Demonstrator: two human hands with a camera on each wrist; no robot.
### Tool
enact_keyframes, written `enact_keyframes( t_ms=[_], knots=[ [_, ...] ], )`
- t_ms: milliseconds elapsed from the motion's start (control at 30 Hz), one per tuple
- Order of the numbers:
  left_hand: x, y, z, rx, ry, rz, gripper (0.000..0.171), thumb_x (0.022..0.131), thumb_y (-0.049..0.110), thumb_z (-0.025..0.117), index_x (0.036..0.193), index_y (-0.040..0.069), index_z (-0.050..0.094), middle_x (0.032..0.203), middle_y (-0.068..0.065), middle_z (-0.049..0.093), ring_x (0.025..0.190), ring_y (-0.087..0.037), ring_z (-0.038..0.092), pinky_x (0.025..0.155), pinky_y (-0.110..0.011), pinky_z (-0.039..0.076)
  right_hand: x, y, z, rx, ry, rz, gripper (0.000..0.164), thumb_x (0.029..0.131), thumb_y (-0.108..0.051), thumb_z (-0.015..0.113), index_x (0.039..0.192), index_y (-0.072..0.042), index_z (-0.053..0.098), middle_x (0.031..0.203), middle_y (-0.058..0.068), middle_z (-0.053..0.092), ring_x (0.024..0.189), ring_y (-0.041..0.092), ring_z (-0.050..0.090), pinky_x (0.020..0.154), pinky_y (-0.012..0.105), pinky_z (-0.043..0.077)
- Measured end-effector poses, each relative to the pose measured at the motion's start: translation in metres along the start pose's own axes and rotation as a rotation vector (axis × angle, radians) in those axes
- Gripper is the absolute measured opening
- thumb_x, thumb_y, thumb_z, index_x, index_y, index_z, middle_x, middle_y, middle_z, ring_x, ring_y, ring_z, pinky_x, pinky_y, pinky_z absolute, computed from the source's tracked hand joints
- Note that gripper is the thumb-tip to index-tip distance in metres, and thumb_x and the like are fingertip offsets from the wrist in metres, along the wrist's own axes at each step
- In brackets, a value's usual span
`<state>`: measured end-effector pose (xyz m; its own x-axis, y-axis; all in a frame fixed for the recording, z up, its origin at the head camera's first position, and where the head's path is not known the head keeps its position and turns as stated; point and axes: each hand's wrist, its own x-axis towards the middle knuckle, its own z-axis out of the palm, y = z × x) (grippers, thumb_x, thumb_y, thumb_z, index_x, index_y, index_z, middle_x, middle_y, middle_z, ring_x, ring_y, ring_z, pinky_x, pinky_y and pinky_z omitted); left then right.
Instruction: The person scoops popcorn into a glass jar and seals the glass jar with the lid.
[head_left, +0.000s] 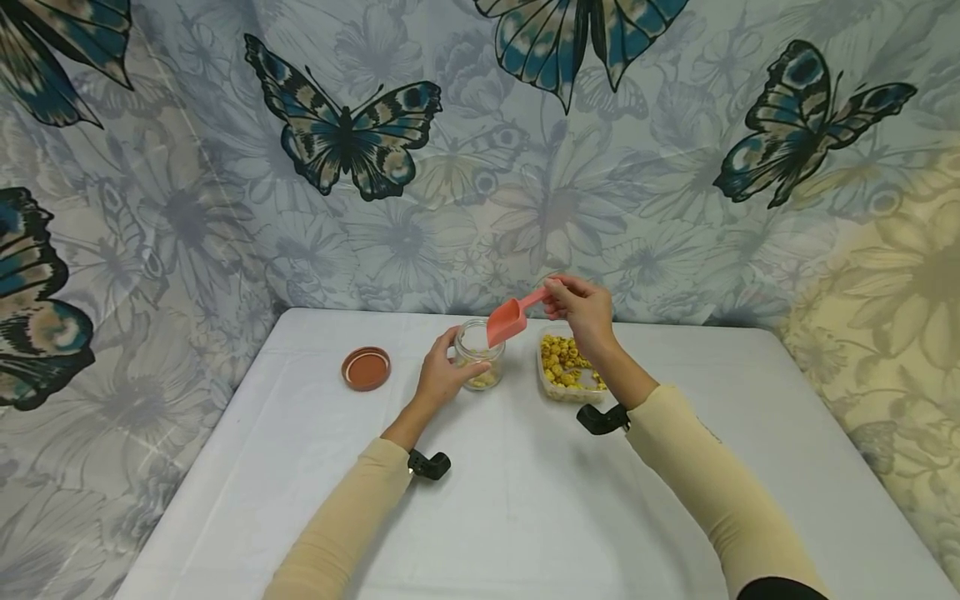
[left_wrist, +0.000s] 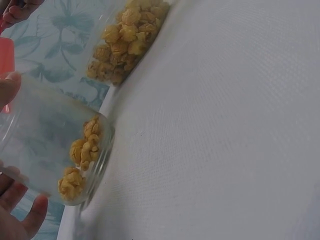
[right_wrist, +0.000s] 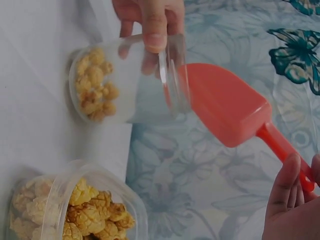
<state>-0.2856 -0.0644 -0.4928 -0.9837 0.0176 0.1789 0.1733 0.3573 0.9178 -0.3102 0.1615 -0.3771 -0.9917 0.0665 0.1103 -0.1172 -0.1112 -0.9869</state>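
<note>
My left hand grips the side of a clear glass jar that stands upright on the table. Several pieces of yellow popcorn lie at the jar's bottom, as the right wrist view shows. By its handle, my right hand holds a coral-red plastic scoop, tilted down with its front edge at the jar's mouth. To the right of the jar is a clear plastic tub of yellow popcorn, partly behind my right forearm.
A brown-red round lid lies on the white-covered table, left of the jar. Behind the table's far edge hangs a butterfly-patterned cloth. Both wrists wear black camera mounts.
</note>
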Motion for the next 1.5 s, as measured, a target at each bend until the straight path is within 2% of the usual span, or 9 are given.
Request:
enact_keyframes(
  t_ms=[167,233,500,867,1233,1500],
  knots=[
    [-0.001,-0.001,0.001,-0.01,0.011,-0.003,0.083,0.074,0.03,0.085,0.143,0.008,0.044,0.139,-0.016,0.052,0.129,-0.027,0.049,0.1,-0.048,0.049,0.0,0.004,-0.002,0.036,-0.008,0.006,0.046,0.092,-0.019,0.068,0.122,0.013,0.057,0.071,-0.004,0.07,0.055,0.007,0.063,0.056,0.02,0.057],
    [-0.001,-0.002,0.002,-0.011,0.01,-0.004,0.083,0.074,0.03,0.085,0.143,0.008,0.044,0.139,-0.016,0.052,0.128,-0.027,0.049,0.1,-0.048,0.049,0.0,0.005,-0.003,0.051,-0.007,0.008,0.046,0.092,-0.019,0.068,0.123,0.013,0.057,0.071,-0.003,0.07,0.055,0.008,0.063,0.055,0.02,0.056],
    [-0.001,-0.003,0.002,-0.018,0.0,-0.006,0.084,0.075,0.031,0.085,0.144,0.008,0.043,0.14,-0.017,0.051,0.129,-0.027,0.048,0.102,-0.048,0.048,-0.001,0.009,-0.007,0.066,-0.004,0.01,0.021,0.091,-0.021,0.068,0.104,-0.005,0.066,0.071,-0.002,0.07,0.057,0.008,0.063,0.057,0.019,0.056],
    [-0.001,-0.001,0.002,-0.01,0.017,-0.005,0.084,0.075,0.03,0.085,0.144,0.007,0.043,0.139,-0.015,0.052,0.13,-0.027,0.048,0.102,-0.048,0.048,0.001,0.009,-0.007,0.107,0.018,0.037,0.024,0.091,-0.019,0.068,0.106,0.0,0.064,0.07,-0.001,0.069,0.056,0.009,0.064,0.056,0.019,0.056],
    [-0.001,0.005,-0.001,-0.026,-0.027,-0.032,0.083,0.077,0.028,0.083,0.144,0.006,0.04,0.142,-0.02,0.048,0.132,-0.029,0.046,0.107,-0.052,0.043,0.0,0.011,-0.011,0.082,0.054,0.07,0.018,0.093,-0.017,0.066,0.105,-0.003,0.065,0.071,-0.002,0.069,0.058,0.008,0.064,0.057,0.018,0.056],
    [0.0,0.005,-0.001,-0.036,-0.035,-0.044,0.083,0.077,0.028,0.083,0.145,0.006,0.04,0.143,-0.019,0.046,0.133,-0.029,0.044,0.108,-0.052,0.042,-0.002,0.012,-0.014,0.174,0.065,0.08,0.01,0.092,-0.014,0.067,0.099,-0.007,0.067,0.069,0.0,0.07,0.057,0.009,0.066,0.056,0.018,0.056]
  ],
)
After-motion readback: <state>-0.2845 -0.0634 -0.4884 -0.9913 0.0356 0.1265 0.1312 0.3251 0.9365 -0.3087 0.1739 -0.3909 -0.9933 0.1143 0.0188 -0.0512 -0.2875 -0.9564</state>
